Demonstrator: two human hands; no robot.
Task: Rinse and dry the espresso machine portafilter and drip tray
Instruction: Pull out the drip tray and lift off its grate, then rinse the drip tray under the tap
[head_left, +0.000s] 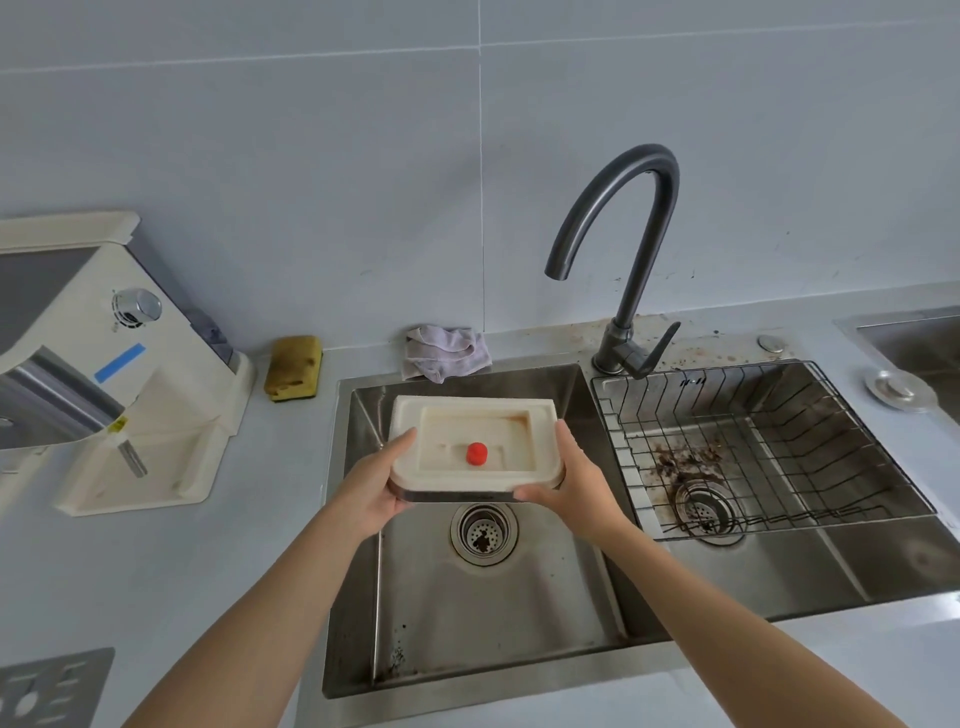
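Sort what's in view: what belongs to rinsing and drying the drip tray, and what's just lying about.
For the job: drip tray, held over the left sink by the left hand and right hand; tap; cloth; espresso machine.

Lying about: sponge; wire basket in the right sink; sink plug.

The far wall (311, 130) is covered with large pale grey tiles, divided by thin white joints. A light grey countertop (156, 561) is laid along it, evenly lit by soft daylight. A double stainless sink (571, 613) is set into it, with stains seen around the dark curved tap (631, 260).
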